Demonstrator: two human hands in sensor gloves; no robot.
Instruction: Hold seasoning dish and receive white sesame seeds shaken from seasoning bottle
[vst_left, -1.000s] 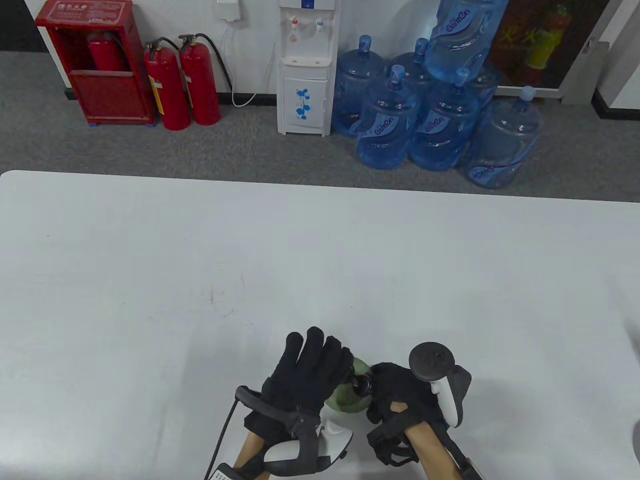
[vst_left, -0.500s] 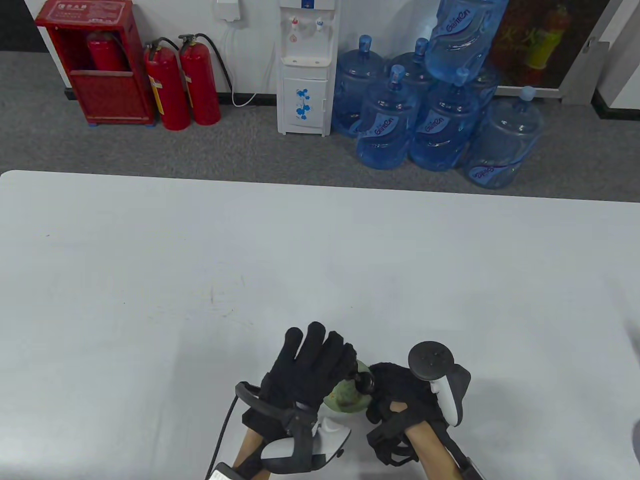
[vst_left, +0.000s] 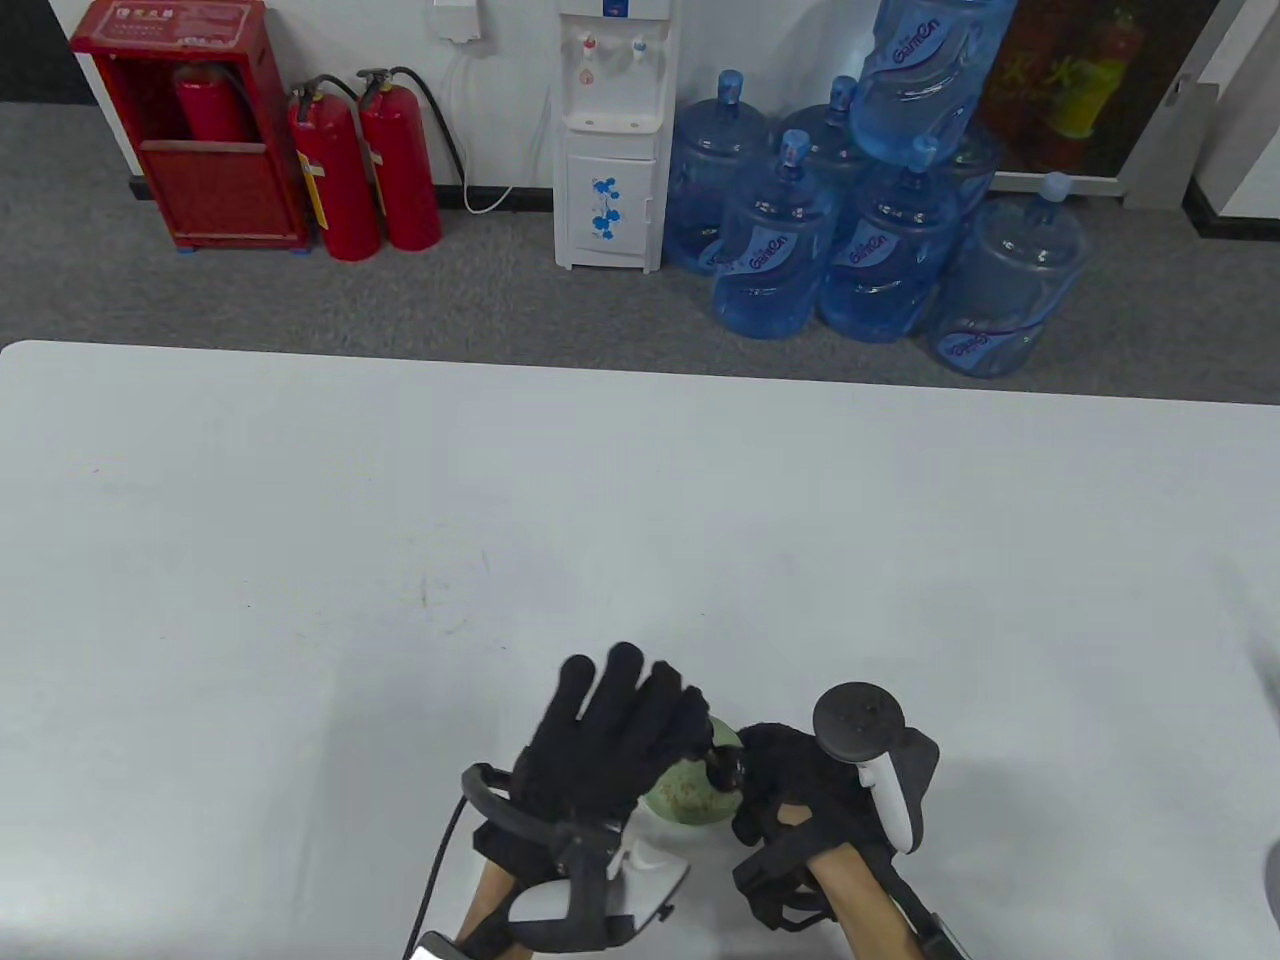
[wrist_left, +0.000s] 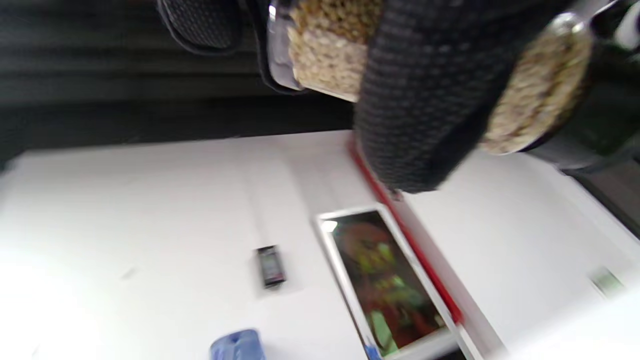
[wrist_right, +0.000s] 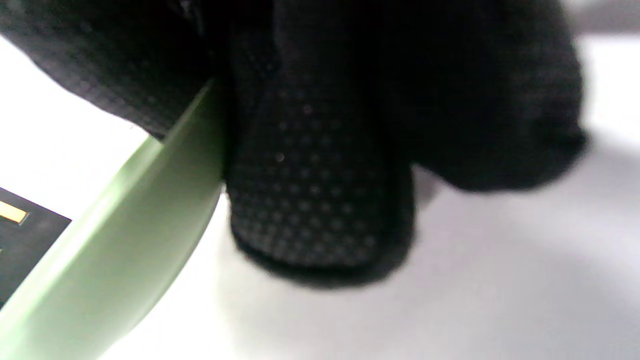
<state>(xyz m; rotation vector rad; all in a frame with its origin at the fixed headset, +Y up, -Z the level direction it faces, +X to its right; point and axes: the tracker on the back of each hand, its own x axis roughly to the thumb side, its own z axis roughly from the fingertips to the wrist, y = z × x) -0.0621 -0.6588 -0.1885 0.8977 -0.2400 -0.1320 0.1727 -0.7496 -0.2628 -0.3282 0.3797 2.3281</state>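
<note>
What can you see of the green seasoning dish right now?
The seasoning dish is a small, round, shallow, pale green bowl with a smooth glazed look, near the table's front edge between the two hands. Its inside appears speckled with seeds. The right hand grips its right rim, fingers against the wall in the right wrist view. The left hand covers its left side, holding the seasoning bottle over it. Whether it rests on the table is unclear.

Office: water dispenser (vst_left: 610, 135), fire extinguishers (vst_left: 365, 165).
</note>
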